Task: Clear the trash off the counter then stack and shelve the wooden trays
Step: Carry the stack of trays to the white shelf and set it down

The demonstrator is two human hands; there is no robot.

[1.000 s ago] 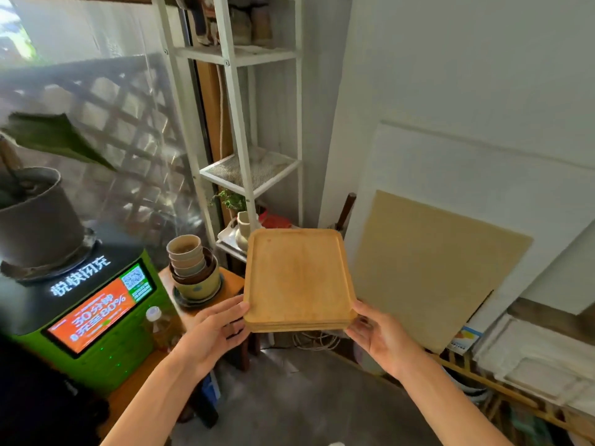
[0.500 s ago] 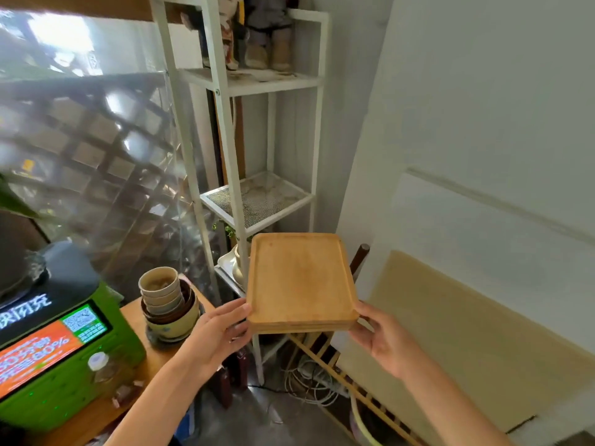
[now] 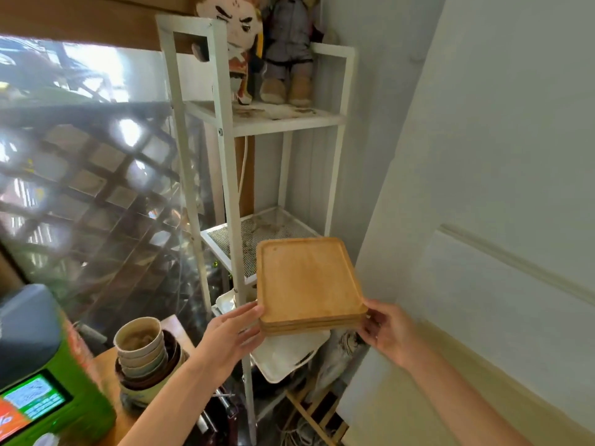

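Both hands hold a stack of wooden trays point(image 3: 307, 284) level in the air: the left hand point(image 3: 233, 333) has its fingers closed on the near left corner, and the right hand point(image 3: 386, 333) grips the near right corner. The stack sits in front of the white shelf unit point(image 3: 225, 156), its far edge overlapping the mesh middle shelf point(image 3: 254, 231). Stacked cups point(image 3: 141, 346) stand on the wooden table point(image 3: 106, 375) at lower left.

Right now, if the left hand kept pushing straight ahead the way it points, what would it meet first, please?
Probably the white rack's front post, just beyond the left hand gripping the stack of wooden trays; depth is unclear.
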